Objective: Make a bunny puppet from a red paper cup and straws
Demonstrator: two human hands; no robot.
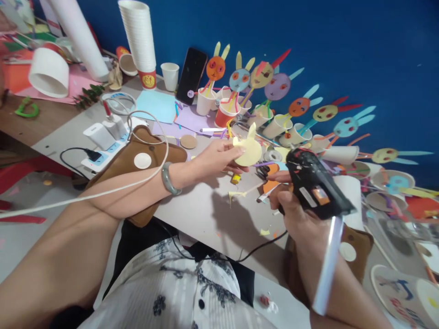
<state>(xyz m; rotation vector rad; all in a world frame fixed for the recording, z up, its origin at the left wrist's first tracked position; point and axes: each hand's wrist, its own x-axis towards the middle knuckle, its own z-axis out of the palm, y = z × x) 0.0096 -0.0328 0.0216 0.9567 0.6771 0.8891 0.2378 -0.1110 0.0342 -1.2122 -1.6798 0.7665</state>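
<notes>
Between the thumb and fingers of my left hand is a pale yellow paper bunny head, a round cutout with an upright ear. My right hand grips a black hot glue gun, with a translucent glue stick sticking out of its back end. The gun's nozzle is hard to make out against the clutter. Orange paper lies on the table behind my right fingers. Under my left hand is a small yellow object, beside pale yellow paper scraps.
Several paper cups with bunny figures line the blue wall. A tall cup stack and a phone stand at the back. Chargers fill a power strip at left. A white cable crosses my left arm; a black cord runs along the front.
</notes>
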